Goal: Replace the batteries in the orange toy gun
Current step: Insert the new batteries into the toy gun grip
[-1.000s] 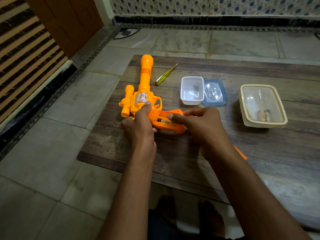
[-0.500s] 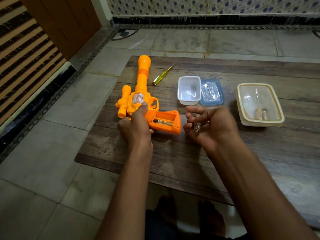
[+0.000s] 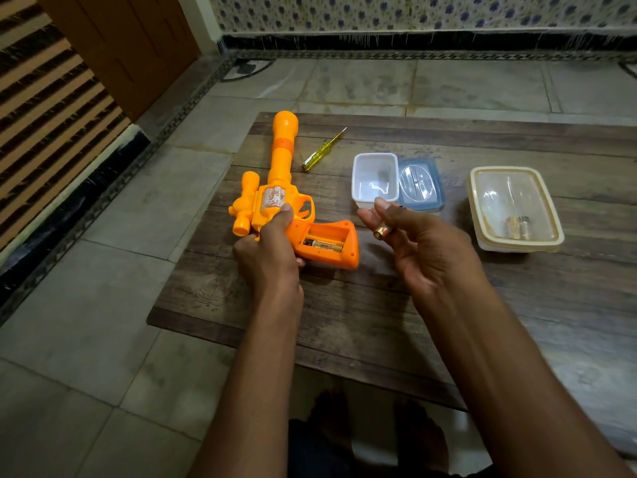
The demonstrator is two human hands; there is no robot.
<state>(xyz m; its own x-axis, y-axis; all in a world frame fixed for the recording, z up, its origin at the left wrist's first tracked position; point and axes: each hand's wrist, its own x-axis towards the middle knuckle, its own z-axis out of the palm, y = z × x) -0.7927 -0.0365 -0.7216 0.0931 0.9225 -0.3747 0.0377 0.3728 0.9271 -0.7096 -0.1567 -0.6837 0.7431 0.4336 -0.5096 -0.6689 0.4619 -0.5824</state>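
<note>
Tabletop (image 3: 344, 322) of dark wood bearing orange toy gun (image 3: 281, 160), barrel pointing away, grip compartment uncovered. Left hand (image 3: 272, 250) clamped round gun body. Right hand (image 3: 424, 243) just right of grip, not touching it, pinching battery (image 3: 382, 232). Second battery (image 3: 324, 246) seated in compartment.

The toy gun (image 3: 281, 160) is glossy orange plastic, the tabletop (image 3: 344, 305) matt, grained wood. The battery (image 3: 382, 232) has a shiny metal end. The lidded box (image 3: 510, 169) is smooth translucent plastic.

Orange toy gun (image 3: 281, 167), yellow screwdriver (image 3: 319, 154) — blue-flowered wall (image 3: 413, 12)
</note>
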